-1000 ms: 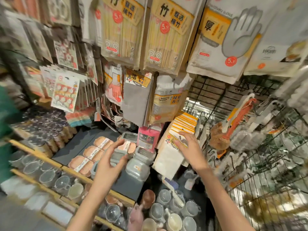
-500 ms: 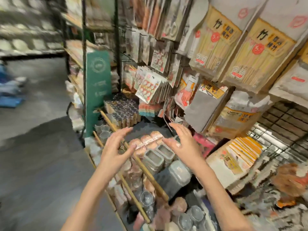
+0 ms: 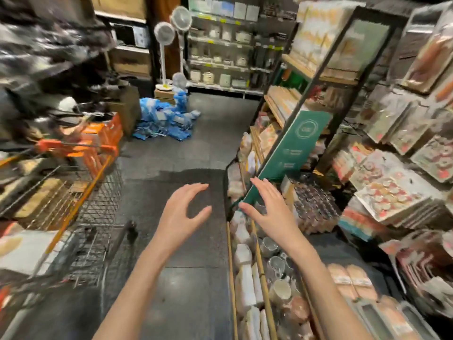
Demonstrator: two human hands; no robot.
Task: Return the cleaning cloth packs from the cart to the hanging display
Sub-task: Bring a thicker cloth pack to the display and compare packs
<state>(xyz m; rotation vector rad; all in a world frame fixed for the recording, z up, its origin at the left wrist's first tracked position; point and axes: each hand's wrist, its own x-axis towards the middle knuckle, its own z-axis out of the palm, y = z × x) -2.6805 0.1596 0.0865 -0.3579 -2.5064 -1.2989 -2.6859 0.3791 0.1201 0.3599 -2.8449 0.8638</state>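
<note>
My left hand [image 3: 181, 212] and my right hand [image 3: 269, 212] hover side by side over the dark aisle floor, fingers spread and relaxed, each holding nothing. The wire shopping cart [image 3: 81, 200] with its orange handle stands at the left, blurred. A white flat pack [image 3: 22, 251] lies at its near end; I cannot tell what it is. The hanging display [image 3: 402, 173] of packaged goods fills the right side. The cleaning cloth packs themselves are out of view.
A green sign [image 3: 289, 155] hangs on the shelf end close to my right hand. Mugs and jars [image 3: 277, 266] line the low shelf below. Blue bags [image 3: 166, 119] lie heaped on the floor ahead, with standing fans [image 3: 171, 28] behind them.
My view has swung left, away from the hanging packs to the aisle and the cart. Both hands came off the display and stay empty in front of me.
</note>
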